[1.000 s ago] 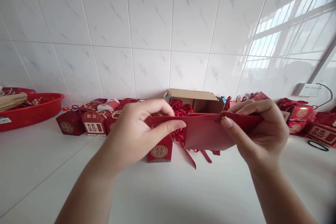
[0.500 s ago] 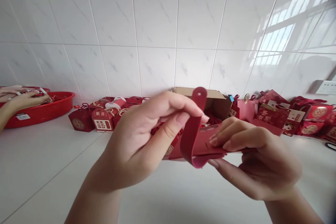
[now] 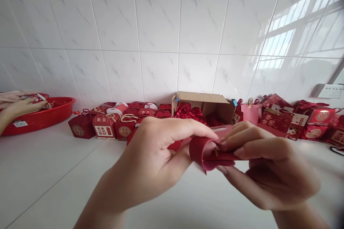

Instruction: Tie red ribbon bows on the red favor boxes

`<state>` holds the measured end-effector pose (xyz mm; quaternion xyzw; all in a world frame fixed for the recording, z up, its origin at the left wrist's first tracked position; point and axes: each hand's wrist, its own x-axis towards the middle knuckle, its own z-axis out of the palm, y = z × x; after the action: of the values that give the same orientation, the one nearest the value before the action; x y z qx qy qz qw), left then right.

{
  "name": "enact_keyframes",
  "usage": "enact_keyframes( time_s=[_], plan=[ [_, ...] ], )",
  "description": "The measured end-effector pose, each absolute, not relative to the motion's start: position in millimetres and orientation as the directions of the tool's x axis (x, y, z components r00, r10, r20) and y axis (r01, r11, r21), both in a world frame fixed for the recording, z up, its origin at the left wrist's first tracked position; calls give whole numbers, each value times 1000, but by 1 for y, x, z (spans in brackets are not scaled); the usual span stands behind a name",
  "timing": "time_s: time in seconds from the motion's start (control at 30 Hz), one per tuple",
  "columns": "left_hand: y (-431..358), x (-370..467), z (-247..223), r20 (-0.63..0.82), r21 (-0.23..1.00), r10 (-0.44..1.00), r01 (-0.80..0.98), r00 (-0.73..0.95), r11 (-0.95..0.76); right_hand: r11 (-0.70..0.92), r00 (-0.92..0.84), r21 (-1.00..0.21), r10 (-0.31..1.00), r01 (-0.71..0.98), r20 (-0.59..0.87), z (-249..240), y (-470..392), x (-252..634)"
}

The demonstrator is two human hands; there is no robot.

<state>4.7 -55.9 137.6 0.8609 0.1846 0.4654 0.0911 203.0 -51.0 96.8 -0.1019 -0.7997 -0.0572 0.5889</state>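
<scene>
Close in front of me, a red paper gift box [image 3: 225, 128] is held in the air, partly hidden by my fingers. A red strap [image 3: 196, 150] curls in a loop at its near edge. My left hand [image 3: 161, 161] grips the strap, its index finger pressing the strap's end down toward the box while the thumb is tucked behind the loop. My right hand [image 3: 268, 161] pinches the box's edge, with fingers on top and the thumb underneath. A small gold-coloured piece shows inside the loop.
Finished-looking red gift boxes [image 3: 104, 127] stand along the tiled wall. Behind my hands is a cardboard box [image 3: 204, 97] with red ribbons. More red boxes and bags [image 3: 279, 116] lie at the right. Another person's hands [image 3: 24, 107] work over a red basin [image 3: 40, 123] at the left.
My left hand has bent the strap's upright, holed end over and down toward the box, making a loop. My right hand keeps its pinch. The view has shifted slightly.
</scene>
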Motion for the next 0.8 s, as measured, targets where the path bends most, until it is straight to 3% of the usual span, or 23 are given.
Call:
enact_keyframes(
  time_s=[0.4,0.53,0.8],
  plan=[
    [-61,5,139,784,434,431,102,448,-895,968,-240,-71,131,242,962,97,-53,204],
    [-62,5,139,733,518,453,16,507,-855,971,-231,-38,94,238,968,99,-54,203],
    [-66,-1,139,731,505,417,-16,540,-863,970,-241,71,-14,231,970,102,-57,204]
  ],
)
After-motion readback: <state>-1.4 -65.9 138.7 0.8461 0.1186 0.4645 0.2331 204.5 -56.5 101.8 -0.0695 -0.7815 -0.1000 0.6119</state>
